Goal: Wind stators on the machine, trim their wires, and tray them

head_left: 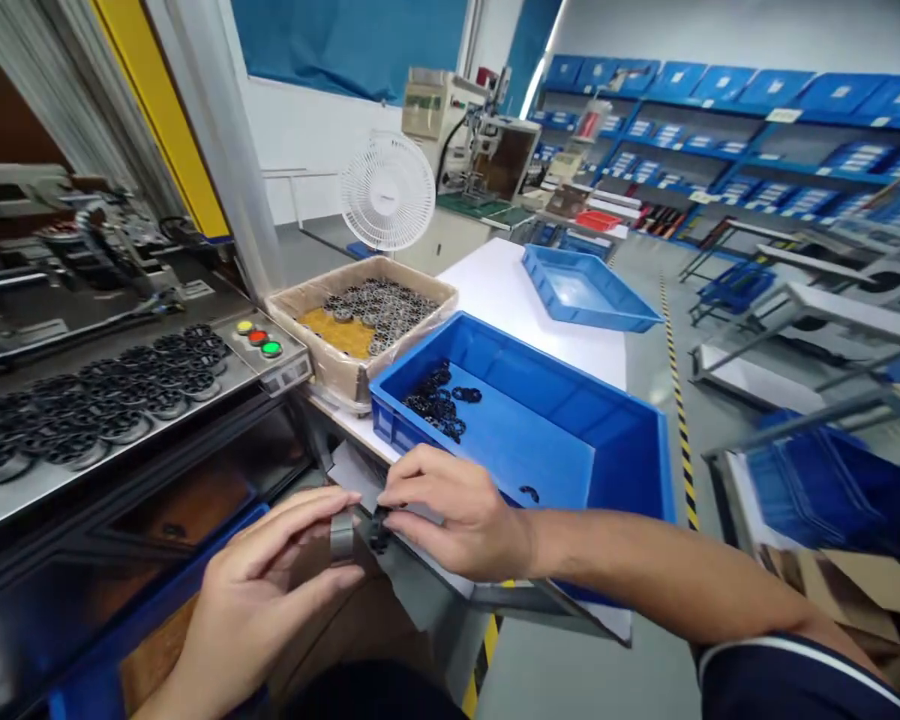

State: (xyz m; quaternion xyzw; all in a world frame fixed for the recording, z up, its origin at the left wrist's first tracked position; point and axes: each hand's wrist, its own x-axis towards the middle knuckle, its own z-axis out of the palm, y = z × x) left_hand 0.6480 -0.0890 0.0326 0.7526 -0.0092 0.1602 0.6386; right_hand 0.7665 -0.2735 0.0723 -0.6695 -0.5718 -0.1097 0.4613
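Note:
My left hand pinches a small grey metal ring between thumb and fingers, low in the view. My right hand is closed on a small black ring-shaped part, held right against the grey ring. Both hands meet in front of the near edge of a blue plastic bin that holds a heap of black rings and one loose ring. A cardboard box of several metal and black ring parts stands just beyond it.
At left a machine bed carries rows of black round parts, with yellow, red and green buttons on its panel. A white fan, a second blue tray, shelves of blue bins and a yellow-striped aisle lie beyond.

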